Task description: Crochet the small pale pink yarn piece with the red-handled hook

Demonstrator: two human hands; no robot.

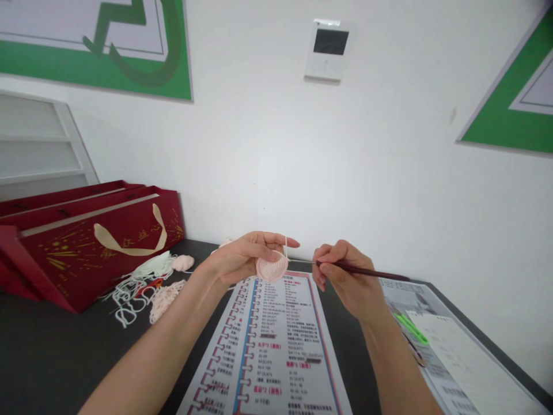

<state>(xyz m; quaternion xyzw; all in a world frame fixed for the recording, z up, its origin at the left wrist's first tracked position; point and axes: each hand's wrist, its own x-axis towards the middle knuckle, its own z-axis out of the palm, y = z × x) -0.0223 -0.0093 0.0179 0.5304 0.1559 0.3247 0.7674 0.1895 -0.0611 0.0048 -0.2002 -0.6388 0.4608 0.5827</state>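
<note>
The crocheted piece (271,268) was pale pink, small and rounded, with rows of close stitches showing across its face and a curved lower edge. To its left, a red gift bag (112,248) stood on the dark bench (38,351), with a loose heap of white and pale pink yarn (166,300) just beside it. The left forearm came up from the lower left, and the left hand (248,252) pinched the piece by its top edge, thumb on the near face and index finger stretched to the right. A pale strand (286,246) ran up from the piece to that finger. The piece sat at the left hand's fingers, between the two hands, above the top end of a printed sheet (289,334). The right hand, apart from the piece, closed around a crochet hook (367,270), its forearm rising from the lower right. The dark red handle pointed rightward; the thin shaft reached left to the piece's right edge, the tip too small to make out. Farther right lay a bright green tool (411,328) and a lined paper (462,351).
</note>
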